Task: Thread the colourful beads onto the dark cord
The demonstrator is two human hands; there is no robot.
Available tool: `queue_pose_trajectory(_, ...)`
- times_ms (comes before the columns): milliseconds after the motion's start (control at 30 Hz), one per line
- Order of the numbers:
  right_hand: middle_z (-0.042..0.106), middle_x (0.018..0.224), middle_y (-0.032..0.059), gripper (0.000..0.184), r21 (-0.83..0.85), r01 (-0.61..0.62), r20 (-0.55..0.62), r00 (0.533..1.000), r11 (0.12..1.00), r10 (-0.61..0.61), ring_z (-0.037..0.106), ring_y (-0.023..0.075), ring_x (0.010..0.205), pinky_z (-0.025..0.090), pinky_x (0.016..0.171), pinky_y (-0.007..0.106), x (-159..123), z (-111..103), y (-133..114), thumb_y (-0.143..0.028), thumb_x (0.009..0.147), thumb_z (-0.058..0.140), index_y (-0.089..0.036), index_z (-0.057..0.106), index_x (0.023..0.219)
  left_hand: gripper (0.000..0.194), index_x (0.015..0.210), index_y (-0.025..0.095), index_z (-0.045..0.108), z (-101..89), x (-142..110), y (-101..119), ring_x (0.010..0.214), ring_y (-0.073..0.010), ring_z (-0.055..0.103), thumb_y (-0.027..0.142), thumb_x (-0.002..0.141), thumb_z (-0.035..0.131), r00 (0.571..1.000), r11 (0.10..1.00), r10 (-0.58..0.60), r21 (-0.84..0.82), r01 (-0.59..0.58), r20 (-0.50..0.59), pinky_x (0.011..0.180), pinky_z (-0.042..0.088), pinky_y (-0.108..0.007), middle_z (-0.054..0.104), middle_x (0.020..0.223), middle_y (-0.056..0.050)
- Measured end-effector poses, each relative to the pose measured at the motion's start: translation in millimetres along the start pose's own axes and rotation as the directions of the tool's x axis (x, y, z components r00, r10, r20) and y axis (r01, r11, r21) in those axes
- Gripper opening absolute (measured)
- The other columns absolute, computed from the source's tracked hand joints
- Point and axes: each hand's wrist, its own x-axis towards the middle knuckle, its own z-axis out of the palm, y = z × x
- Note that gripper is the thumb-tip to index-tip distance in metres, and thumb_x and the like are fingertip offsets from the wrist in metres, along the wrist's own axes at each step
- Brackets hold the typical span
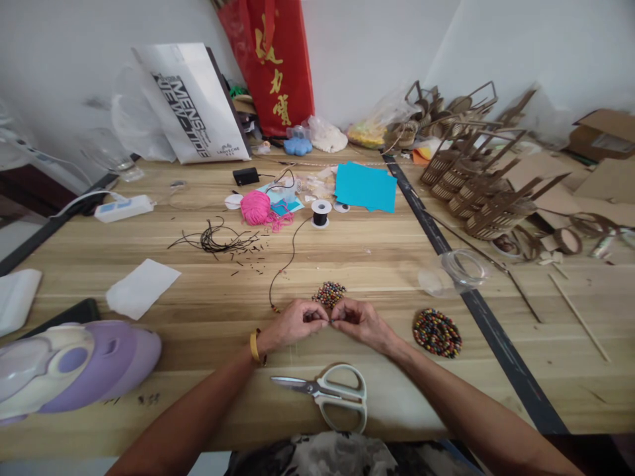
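Note:
My left hand (300,319), a yellow bracelet at its wrist, is closed in a pinch on a thin black cord (294,248). That cord runs from a white spool (320,213) of black thread and carries a few small beads near my hand. My right hand (361,322) pinches close beside it, the fingertips of both hands nearly touching. A tiny dark bit shows between them, too small to name. Just beyond my fingers lies a loose pile of multicoloured beads (329,293). Scissors (317,390) with pale handles rest on the table nearer my body.
Strung beads (437,333) lie coiled at right. Cut black cords (213,239), pink yarn (256,207) and blue sheets (366,188) lie farther back. A purple-and-white appliance (84,363) stands at left. Small brown baskets (476,185) and a clear tubing coil (464,270) are on the right.

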Motion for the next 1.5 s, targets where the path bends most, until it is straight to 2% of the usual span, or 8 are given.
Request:
queue_pose_trajectory(600,0.054,0.066,-0.0011,0.016,-0.014,-0.004,0.002,1.0,1.0,0.004,0.047,0.0103,0.059,0.036,0.055,0.022,-0.4,-0.1,0.3,-0.029,0.076,0.064,-0.016,0.058,0.074,0.015,0.077,0.009,0.065,1.2,0.4,-1.4,0.053,-0.0092,0.055,0.023,0.076,0.061,0.998,0.992,-0.063,-0.105,0.063,0.003,0.054,0.043,-0.02,0.062,0.06,-0.002)
queue_pose_trajectory(1500,0.057,0.068,0.0003,0.01,-0.024,0.038,0.002,0.999,0.999,-0.038,0.05,0.011,0.061,0.038,0.057,0.023,-0.1,0.1,3.9,-0.024,0.076,0.063,-0.014,0.061,0.076,0.012,0.078,0.011,0.065,2.8,0.4,-4.2,0.057,-0.0097,0.055,0.023,0.077,0.062,0.999,0.993,-0.037,-0.114,0.039,0.014,0.057,0.043,-0.02,0.062,0.063,-0.001)
